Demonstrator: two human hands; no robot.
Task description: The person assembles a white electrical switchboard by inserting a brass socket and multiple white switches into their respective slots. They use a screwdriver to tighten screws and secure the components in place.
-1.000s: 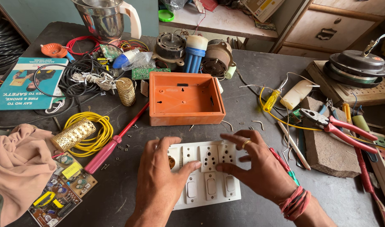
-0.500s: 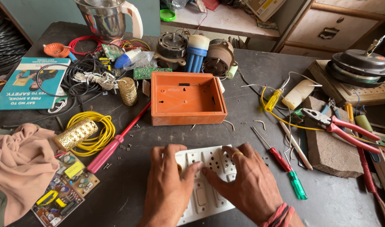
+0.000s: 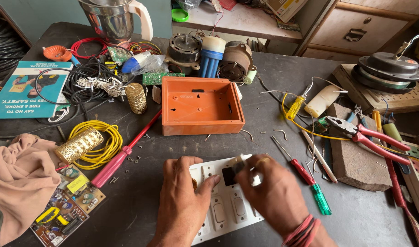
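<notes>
The orange box (image 3: 202, 105) sits open with nothing inside. A blue-green booklet (image 3: 26, 89) lies flat at the far left. The white switch plate (image 3: 223, 203) lies on the dark surface (image 3: 141, 201). The left hand (image 3: 182, 201) presses it down. The right hand (image 3: 273, 196) pinches a small blurry piece over it.

two hands (image 3: 184, 201) (image 3: 273, 196) sit at lower centre on one white switch plate (image 3: 225, 212). one orange box (image 3: 201, 106) sits mid-frame, two screwdrivers (image 3: 122, 153) (image 3: 305, 176) flank it, and one pair of red pliers (image 3: 367, 135) lies right. three motors (image 3: 185, 48) (image 3: 237, 59) (image 3: 390, 68) line the top.
</notes>
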